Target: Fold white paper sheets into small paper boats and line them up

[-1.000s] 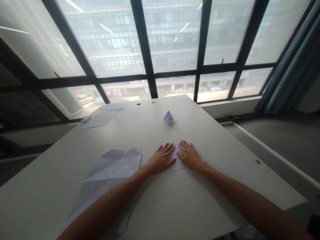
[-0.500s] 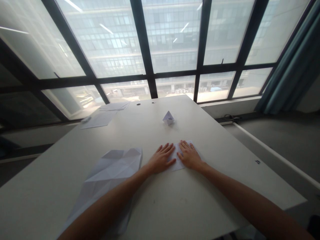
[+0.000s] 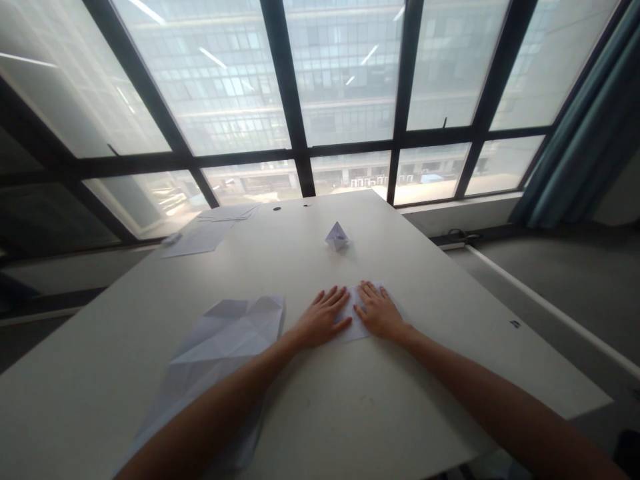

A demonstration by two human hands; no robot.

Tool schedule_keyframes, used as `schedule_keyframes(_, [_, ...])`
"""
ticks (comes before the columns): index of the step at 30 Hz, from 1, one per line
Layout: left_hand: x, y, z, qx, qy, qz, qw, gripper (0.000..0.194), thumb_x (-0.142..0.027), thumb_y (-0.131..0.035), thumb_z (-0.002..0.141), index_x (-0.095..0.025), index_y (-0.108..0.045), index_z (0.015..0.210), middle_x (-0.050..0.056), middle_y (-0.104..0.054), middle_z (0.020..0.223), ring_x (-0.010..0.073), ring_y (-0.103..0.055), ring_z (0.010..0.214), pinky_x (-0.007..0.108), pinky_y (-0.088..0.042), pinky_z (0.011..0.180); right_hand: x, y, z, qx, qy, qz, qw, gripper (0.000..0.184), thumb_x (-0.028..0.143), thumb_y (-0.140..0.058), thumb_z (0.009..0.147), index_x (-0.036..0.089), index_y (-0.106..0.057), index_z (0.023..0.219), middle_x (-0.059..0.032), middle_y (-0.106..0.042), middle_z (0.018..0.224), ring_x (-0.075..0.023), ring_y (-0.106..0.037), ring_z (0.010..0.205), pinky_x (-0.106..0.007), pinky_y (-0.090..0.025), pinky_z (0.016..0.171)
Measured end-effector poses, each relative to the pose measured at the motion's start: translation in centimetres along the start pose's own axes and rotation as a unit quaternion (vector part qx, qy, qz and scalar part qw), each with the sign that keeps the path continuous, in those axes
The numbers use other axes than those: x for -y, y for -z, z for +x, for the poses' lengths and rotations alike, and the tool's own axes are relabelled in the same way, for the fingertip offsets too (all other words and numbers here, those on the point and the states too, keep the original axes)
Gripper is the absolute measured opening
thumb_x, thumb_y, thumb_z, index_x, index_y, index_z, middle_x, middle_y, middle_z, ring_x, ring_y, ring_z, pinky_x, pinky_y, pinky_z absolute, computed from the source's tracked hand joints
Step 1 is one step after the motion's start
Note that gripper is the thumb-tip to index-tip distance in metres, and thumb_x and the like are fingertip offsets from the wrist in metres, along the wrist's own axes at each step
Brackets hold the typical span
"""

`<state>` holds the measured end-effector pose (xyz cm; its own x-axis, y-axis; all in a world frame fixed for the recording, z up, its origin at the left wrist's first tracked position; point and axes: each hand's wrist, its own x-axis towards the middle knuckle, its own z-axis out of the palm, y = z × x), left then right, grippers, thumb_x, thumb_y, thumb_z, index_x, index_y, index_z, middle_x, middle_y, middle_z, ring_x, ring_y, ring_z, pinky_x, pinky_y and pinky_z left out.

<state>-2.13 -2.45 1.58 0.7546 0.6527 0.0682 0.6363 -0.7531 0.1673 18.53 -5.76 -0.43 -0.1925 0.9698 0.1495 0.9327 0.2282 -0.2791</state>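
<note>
Both palms lie flat on a small folded white paper point(image 3: 356, 320) in the middle of the white table point(image 3: 350, 413). My left hand point(image 3: 323, 317) presses its left part with fingers stretched out. My right hand point(image 3: 379, 311) covers the right part, fingers also spread flat. The two hands almost touch at the fingertips. Most of the paper is hidden under them. A small folded paper boat point(image 3: 337, 236) stands upright farther back on the table, beyond the hands.
A large creased white sheet point(image 3: 220, 353) lies to the left, partly under my left forearm. More flat sheets point(image 3: 210, 230) rest at the far left corner. Big windows point(image 3: 345, 80) rise behind the table, and a blue curtain point(image 3: 585, 133) hangs at the right.
</note>
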Motion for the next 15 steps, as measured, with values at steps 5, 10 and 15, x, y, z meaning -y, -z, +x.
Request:
schedule_keyframes(5, [0.0,-0.01,0.01,0.005,0.003,-0.001,1.0,0.07,-0.062,-0.029,0.097,-0.022,-0.023,0.154,0.006,-0.017,0.16,0.0242,-0.011,0.149,0.044,-0.012,0.12,-0.01,0.0,-0.02,0.001,-0.001,-0.003,1.0,0.062,0.04,-0.034,0.097,0.006,-0.033,0.149,-0.015,-0.028,0.157,-0.0238,-0.02,0.147,-0.044,-0.011,0.119])
schedule_keyframes(10, [-0.12,0.11,0.02,0.008,0.007,0.001,1.0,0.069,-0.061,-0.03,0.097,-0.022,-0.023,0.155,0.006,-0.018,0.16,0.0243,-0.012,0.149,0.044,-0.012,0.12,0.01,0.06,-0.04,0.001,0.0,-0.008,1.0,0.062,0.04,-0.033,0.097,0.006,-0.033,0.149,-0.0151,-0.028,0.157,-0.0238,-0.02,0.147,-0.044,-0.011,0.119])
schedule_keyframes(15, [-0.12,0.16,-0.02,0.011,0.01,0.004,1.0,0.069,-0.061,-0.03,0.097,-0.022,-0.023,0.154,0.006,-0.017,0.161,0.0242,-0.011,0.149,0.043,-0.012,0.12,0.1,0.09,-0.03,0.006,0.0,-0.012,1.0,0.062,0.041,-0.033,0.097,0.006,-0.033,0.149,-0.0154,-0.027,0.157,-0.0235,-0.02,0.147,-0.043,-0.01,0.119])
